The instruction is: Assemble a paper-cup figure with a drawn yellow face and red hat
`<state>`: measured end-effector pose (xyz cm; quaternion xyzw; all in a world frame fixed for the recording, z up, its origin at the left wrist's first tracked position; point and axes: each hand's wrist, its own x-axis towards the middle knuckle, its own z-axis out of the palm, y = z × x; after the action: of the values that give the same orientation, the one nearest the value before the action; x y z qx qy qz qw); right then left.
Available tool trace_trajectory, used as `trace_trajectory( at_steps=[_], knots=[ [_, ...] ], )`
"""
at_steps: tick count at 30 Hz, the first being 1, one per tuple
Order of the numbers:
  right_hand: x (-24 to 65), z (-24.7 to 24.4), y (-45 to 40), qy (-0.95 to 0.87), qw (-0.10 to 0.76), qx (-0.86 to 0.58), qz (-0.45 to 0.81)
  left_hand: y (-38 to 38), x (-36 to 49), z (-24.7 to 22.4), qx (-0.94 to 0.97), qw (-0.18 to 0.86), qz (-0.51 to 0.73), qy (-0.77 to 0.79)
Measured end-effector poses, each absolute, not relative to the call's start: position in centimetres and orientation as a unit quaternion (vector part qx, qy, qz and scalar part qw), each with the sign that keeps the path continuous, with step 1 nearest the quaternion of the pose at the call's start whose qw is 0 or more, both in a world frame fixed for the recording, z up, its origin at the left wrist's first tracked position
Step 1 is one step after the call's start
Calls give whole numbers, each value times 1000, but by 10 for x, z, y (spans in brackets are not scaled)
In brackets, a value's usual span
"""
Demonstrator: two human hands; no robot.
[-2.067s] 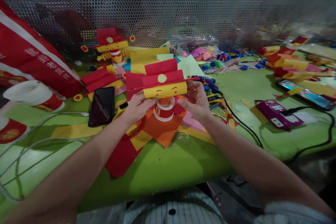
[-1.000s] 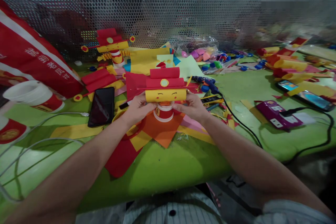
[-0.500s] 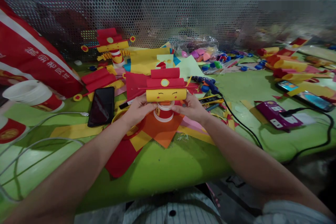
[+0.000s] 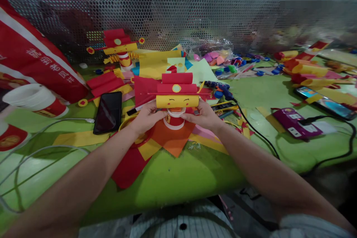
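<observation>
In the middle of the table stands a paper figure [image 4: 177, 101], with a yellow rolled-paper face and a red rolled-paper hat. Its head sits on a red and white paper cup [image 4: 174, 122]. My left hand [image 4: 146, 117] is closed on the head's left end, thumb pointing in toward the cup. The other end is gripped by my right hand [image 4: 204, 115], its thumb beside the cup too; some fingertips are hidden behind the roll. Beneath lies orange paper [image 4: 174, 141]. A similar figure [image 4: 120, 50] stands at the back left.
A black phone [image 4: 108, 113] and stacked paper cups [image 4: 36, 100] lie on the left, by a red bag [image 4: 36, 48]. To the right are a glue gun [image 4: 220, 87], a purple power strip [image 4: 297, 122] with black cable, and another phone [image 4: 325, 102]. A perforated metal panel [image 4: 173, 7] rises behind.
The figure's head has shifted very slightly to the right in view. Both hands keep their hold on its ends.
</observation>
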<state>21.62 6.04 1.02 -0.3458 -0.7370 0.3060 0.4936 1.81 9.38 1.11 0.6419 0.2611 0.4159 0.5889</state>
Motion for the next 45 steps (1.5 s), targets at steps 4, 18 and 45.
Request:
trace_trajectory(
  at_steps=[4, 18, 45],
  knots=[
    [216, 11, 60, -735, 489, -363, 299, 95, 18, 9, 642, 593, 416, 251],
    [216, 13, 60, -733, 480, -372, 306, 94, 19, 10, 655, 573, 414, 267],
    [218, 11, 61, -745, 473, -373, 288, 92, 20, 12, 665, 548, 420, 284]
  ],
)
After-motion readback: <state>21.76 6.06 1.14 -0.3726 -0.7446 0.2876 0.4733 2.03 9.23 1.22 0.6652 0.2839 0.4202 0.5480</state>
